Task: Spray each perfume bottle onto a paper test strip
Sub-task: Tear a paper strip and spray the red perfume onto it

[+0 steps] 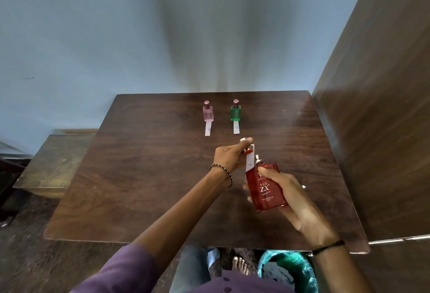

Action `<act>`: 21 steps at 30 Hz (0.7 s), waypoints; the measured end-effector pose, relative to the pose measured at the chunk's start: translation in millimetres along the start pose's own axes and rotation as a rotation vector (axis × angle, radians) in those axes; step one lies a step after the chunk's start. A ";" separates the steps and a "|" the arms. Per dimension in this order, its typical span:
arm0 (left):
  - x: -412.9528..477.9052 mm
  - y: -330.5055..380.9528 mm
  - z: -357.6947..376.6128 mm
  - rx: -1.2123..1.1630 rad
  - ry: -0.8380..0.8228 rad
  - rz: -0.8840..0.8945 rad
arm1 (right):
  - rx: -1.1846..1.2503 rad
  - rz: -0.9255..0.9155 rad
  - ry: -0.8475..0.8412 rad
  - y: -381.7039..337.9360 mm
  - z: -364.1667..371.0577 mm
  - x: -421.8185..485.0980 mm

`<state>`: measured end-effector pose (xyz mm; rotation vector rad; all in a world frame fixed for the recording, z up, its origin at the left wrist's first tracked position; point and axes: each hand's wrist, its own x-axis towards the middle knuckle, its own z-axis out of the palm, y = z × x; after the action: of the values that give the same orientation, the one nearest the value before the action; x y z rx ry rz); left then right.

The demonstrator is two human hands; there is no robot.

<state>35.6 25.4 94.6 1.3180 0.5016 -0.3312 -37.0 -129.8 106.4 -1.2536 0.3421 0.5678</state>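
Clasping the red bottle [265,188] nearer than the green bottle [235,113], the right hand [290,196] faces a strip [250,159] (and cap) pinched by the left hand [229,154]; two strips beyond look sprayed.

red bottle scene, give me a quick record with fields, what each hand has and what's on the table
left hand: holds paper test strip and the red bottle's cap
right hand: grips red bottle, uncapped, nozzle beside the strip
pink bottle: upright on table, capped, strip in front
green bottle: upright, capped, strip in front
bin: on floor under table edge
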 end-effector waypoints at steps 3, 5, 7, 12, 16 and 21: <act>-0.3 -0.5 0.5 -0.002 -0.015 -0.002 | -0.064 -0.040 -0.007 -1.1 3.1 1.6; 0.1 -1.9 0.6 -0.001 -0.036 0.006 | -0.089 -0.068 -0.010 -2.6 5.9 1.5; 0.3 -3.3 0.8 0.021 -0.062 0.003 | -0.116 -0.093 -0.007 -3.9 8.2 2.7; -0.1 -2.0 2.8 0.043 -0.108 -0.018 | -0.170 -0.166 0.109 -5.7 14.1 9.4; -0.9 1.3 4.3 0.053 -0.128 -0.037 | -0.183 -0.216 0.155 -7.9 17.7 7.4; -0.1 2.8 3.8 0.076 -0.154 -0.038 | -0.218 -0.265 0.189 -3.9 19.4 7.1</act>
<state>37.5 22.3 97.6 1.3452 0.3874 -0.4832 -30.1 -110.5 111.2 -1.5403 0.2697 0.2644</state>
